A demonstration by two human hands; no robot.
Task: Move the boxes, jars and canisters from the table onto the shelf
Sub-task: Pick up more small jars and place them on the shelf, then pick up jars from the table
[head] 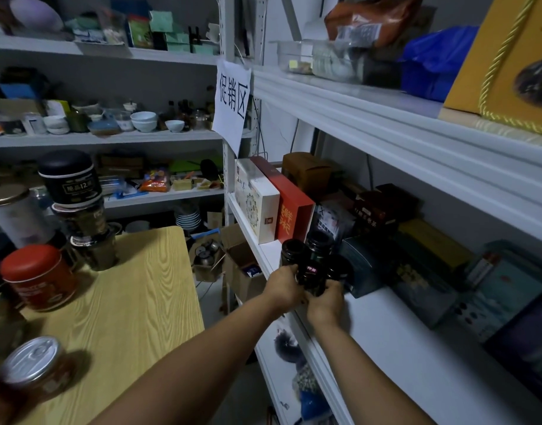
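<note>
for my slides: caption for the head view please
Left hand and right hand hold a dark jar at the white shelf; a red canister waits on the wooden table.

Stockroom of a shop: white metal shelving (401, 332) lines the walls. Above the left hand (283, 286) and right hand (325, 302), which grip dark jars (312, 271) at the shelf edge, a paper sign (232, 102) reading 促销区 hangs from an upright. Just beyond the hands stand packaged gift boxes (262, 210); well to their left, shelves carry rows of bowls (143, 120) and cups. Nearer on that side, a red canister (38, 277) and a black canister (68, 179) crowd a wooden tabletop (134, 302), with open cardboard cartons (245, 271) on the floor.
</note>
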